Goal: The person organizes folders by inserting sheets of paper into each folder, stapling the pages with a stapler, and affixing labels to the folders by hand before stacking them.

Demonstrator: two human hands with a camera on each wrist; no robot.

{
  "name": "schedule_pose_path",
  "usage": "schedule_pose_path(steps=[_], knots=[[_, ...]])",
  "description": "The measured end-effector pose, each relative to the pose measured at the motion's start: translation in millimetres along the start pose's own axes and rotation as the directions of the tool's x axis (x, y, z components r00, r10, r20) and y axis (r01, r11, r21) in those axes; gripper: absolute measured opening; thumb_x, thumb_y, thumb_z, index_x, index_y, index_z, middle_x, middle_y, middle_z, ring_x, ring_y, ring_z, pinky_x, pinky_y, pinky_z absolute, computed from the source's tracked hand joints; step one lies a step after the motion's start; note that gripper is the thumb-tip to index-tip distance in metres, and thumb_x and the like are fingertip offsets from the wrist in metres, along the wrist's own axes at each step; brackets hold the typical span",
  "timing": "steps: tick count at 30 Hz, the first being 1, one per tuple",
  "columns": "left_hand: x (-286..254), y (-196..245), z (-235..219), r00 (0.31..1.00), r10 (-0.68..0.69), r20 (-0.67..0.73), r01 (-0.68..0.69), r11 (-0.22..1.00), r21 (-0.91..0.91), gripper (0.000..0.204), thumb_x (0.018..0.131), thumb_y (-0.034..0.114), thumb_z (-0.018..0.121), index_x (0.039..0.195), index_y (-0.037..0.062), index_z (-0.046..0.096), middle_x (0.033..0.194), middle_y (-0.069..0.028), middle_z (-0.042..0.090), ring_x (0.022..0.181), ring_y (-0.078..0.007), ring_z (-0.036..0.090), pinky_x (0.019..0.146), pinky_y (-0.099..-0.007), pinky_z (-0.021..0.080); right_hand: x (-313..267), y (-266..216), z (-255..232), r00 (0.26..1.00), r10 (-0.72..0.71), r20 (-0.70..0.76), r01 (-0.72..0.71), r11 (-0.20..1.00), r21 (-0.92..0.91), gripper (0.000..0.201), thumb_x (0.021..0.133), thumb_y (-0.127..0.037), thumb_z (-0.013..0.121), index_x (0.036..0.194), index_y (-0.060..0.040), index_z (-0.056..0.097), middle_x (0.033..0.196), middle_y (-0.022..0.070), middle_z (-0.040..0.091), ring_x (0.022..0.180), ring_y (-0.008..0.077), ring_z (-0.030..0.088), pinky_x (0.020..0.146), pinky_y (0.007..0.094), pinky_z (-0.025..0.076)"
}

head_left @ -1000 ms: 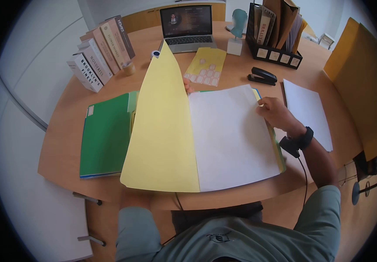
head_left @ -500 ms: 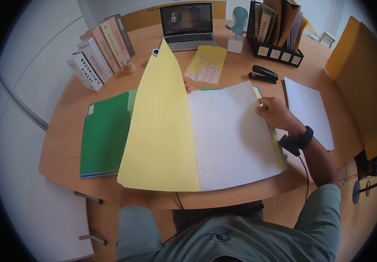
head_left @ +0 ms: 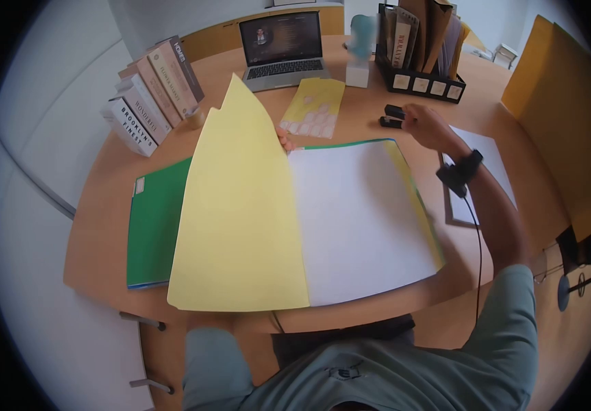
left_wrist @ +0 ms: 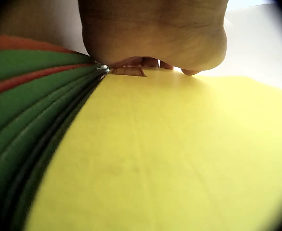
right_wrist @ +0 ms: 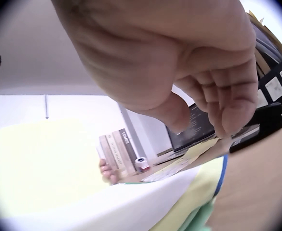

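Shifted off the white sheet (head_left: 357,219) to upper right, the right hand (head_left: 434,128), fingers (right_wrist: 235,118) apart, adjoins the presumably rigid stapler (right_wrist: 268,129), best gripped mid-body; the left hand (head_left: 284,139) clasps the yellow flap (head_left: 234,212).

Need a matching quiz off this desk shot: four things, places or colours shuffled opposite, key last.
1. stapler
2. laptop
3. raised folder flap
4. books

A. yellow
B. in a row on the left of the desk
C. black, by the right hand
D. open, at the back

Pairs: 1-C, 2-D, 3-A, 4-B
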State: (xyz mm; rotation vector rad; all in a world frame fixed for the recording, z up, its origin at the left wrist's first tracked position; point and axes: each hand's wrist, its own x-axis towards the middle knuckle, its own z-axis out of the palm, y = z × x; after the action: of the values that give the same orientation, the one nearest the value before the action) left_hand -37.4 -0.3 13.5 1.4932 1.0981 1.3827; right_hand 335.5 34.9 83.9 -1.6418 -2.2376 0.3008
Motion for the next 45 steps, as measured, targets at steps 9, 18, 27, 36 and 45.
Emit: schedule_pose_path(steps=[9, 18, 27, 36, 45], knots=[[16.0, -1.6, -1.1, 1.000, -0.019, 0.004, 0.019, 1.000, -0.021, 0.018, 0.097, 0.017, 0.057, 0.105, 0.0012, 0.062, 0.087, 0.0024, 0.057, 0.076, -0.0075, 0.054, 0.067, -0.0255, 0.047, 88.2, 46.6, 39.6, 0.989, -0.148, 0.029, 0.151, 0.958, -0.244, 0.041, 0.084, -0.012, 0.063, 0.122, 0.0018, 0.056, 0.118, 0.0268, 0.063, 0.114, 0.0421, 0.058, 0.096, 0.0464, 0.047], [19.9, -2.0, 2.6, 1.000, -0.023, 0.017, 0.023, 0.999, -0.027, 0.017, 0.097, 0.017, 0.057, 0.104, 0.0013, 0.062, 0.086, 0.0026, 0.057, 0.076, -0.0075, 0.054, 0.067, -0.0255, 0.047, 63.0, -27.9, 48.1, 0.900, -0.433, -0.043, 0.429, 0.899, -0.088, 0.027, 0.082, -0.009, 0.062, 0.107, -0.0018, 0.062, 0.105, 0.0207, 0.068, 0.101, 0.0410, 0.063, 0.085, 0.0481, 0.050], [16.6, -0.7, 4.6, 0.999, -0.032, 0.026, 0.033, 0.998, -0.050, 0.017, 0.097, 0.017, 0.057, 0.102, 0.0014, 0.062, 0.086, 0.0027, 0.057, 0.075, -0.0076, 0.054, 0.067, -0.0256, 0.047, 51.0, -88.2, 56.1, 0.859, -0.456, 0.232, 0.471, 0.882, -0.011, 0.040, 0.081, -0.001, 0.063, 0.122, -0.0020, 0.063, 0.110, 0.0230, 0.067, 0.102, 0.0410, 0.063, 0.088, 0.0460, 0.048], [14.7, -1.8, 6.4, 0.998, -0.034, 0.043, 0.037, 0.997, -0.071, 0.017, 0.097, 0.017, 0.057, 0.101, 0.0015, 0.062, 0.085, 0.0029, 0.056, 0.075, -0.0076, 0.053, 0.067, -0.0257, 0.047, 33.2, -95.7, 43.2, 0.822, -0.426, 0.377, 0.446, 0.894, 0.037, 0.029, 0.082, -0.008, 0.066, 0.111, -0.0049, 0.065, 0.110, 0.0206, 0.067, 0.106, 0.0387, 0.061, 0.090, 0.0457, 0.047], [6.9, 3.5, 7.5, 0.997, -0.032, 0.076, 0.039, 0.996, -0.081, 0.016, 0.097, 0.017, 0.057, 0.100, 0.0016, 0.062, 0.084, 0.0031, 0.056, 0.075, -0.0077, 0.053, 0.067, -0.0257, 0.046, 27.6, -90.0, 45.7, 0.823, -0.423, 0.380, 0.475, 0.879, -0.050, 0.046, 0.088, -0.004, 0.062, 0.134, -0.0058, 0.059, 0.118, 0.0198, 0.066, 0.112, 0.0389, 0.060, 0.095, 0.0450, 0.047]])
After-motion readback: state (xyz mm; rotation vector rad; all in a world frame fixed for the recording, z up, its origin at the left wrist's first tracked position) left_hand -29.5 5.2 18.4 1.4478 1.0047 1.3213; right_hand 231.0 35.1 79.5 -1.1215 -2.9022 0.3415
